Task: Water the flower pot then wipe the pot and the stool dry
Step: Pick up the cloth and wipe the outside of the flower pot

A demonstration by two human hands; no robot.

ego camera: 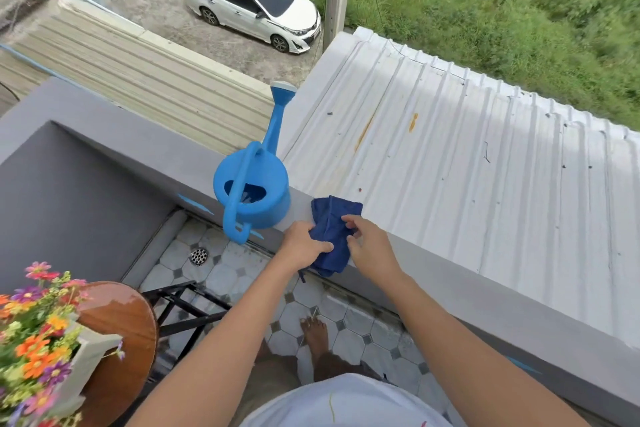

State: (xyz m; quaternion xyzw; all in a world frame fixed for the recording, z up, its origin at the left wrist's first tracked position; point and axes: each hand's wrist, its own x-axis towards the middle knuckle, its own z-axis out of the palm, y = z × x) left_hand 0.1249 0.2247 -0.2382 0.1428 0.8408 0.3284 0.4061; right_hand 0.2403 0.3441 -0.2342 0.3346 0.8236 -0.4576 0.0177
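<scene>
A dark blue cloth [332,229] lies folded on top of the grey balcony wall [450,274]. My left hand [303,244] pinches its left edge and my right hand [369,243] grips its right edge. Just left of the cloth a light blue watering can [254,191] stands upright on the same wall, spout pointing away. At the lower left a grey square flower pot [86,357] full of orange, pink and purple flowers [31,333] sits on a round wooden stool [117,329], whose top looks wet and shiny.
The stool has a black metal frame [187,308]. The tiled balcony floor [349,333] has a round drain [198,256] and my bare foot [317,334] on it. Beyond the wall lies a white corrugated roof [450,156], with a parked white car [251,3] and grass below.
</scene>
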